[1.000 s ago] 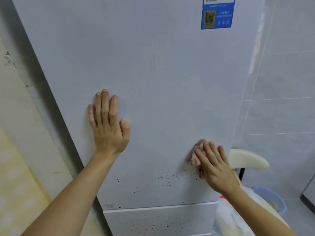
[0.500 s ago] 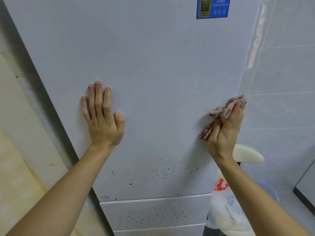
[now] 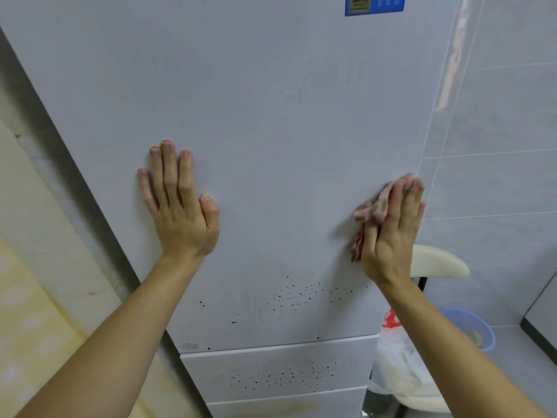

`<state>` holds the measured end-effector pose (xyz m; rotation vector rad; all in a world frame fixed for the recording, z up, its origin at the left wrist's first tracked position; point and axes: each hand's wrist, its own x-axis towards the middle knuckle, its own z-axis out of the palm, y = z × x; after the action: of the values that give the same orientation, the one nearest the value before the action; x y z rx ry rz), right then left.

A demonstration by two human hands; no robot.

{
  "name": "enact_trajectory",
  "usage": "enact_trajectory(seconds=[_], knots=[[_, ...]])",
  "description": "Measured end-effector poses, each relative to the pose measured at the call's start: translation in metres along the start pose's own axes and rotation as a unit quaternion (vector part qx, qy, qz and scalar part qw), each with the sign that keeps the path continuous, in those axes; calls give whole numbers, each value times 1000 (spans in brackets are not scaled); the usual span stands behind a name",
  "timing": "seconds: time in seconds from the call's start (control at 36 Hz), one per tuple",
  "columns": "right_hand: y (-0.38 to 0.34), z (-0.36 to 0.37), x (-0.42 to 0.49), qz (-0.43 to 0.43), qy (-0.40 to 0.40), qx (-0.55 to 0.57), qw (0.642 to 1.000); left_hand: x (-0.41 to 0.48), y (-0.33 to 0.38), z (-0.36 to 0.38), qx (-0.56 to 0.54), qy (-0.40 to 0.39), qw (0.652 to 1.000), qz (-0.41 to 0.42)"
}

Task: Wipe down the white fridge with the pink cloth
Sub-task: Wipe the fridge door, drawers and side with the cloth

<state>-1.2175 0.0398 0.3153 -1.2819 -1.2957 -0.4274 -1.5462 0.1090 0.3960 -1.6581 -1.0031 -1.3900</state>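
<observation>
Since a second ago your right hand has climbed with the pink cloth from just above the dark specks to the right edge of the door. Your left hand has kept its place on the panel.

At the far left a yellowish wall runs beside the white fridge, with a shadowed gap between them. Your left hand lies flat on the left half of the door, fingers straight and close together, thumb out to the side; it is released and holds nothing.

The specks are scattered across the lower part of the door, below and between your two hands. More of them dot the drawer front underneath. A blue sticker sits at the top edge of the view, cut off by it.

The cloth is bunched against the door at its right edge. Your right hand presses it there with straight fingers laid over it; folds show to the left of your fingers and thumb.

Right of the fridge, behind your right wrist, is a cream seat. Below it lies a white plastic bag with red print. Near it a blue basin stands on the floor, and a pale tiled wall rises behind.
</observation>
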Motion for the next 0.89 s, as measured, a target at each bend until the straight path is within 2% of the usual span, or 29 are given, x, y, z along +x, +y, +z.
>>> enact_trajectory(seconds=[0.11,0.22,0.42,0.53,0.64,0.72,0.81,0.89], knots=[[-12,-3,28,7,48,26,998,-1,0,3,12,11,1000,-2],[-6,10,5,24,79,11,997,-1,0,4,12,13,1000,-1],[8,34,-94,-38,-22,-44,998,-1,0,2,6,6,1000,-4],[-8,36,-57,-83,-8,-32,996,-1,1,2,7,3,1000,-7],[-53,33,24,-159,52,-40,985,-1,1,2,7,0,1000,-7],[-93,36,67,-132,92,-12,987,-2,0,2,9,4,1000,-7],[-113,44,69,-96,119,-22,988,-2,-1,1,7,4,1000,-9],[-113,54,49,-149,97,-53,983,-2,0,1,6,5,1000,-9]])
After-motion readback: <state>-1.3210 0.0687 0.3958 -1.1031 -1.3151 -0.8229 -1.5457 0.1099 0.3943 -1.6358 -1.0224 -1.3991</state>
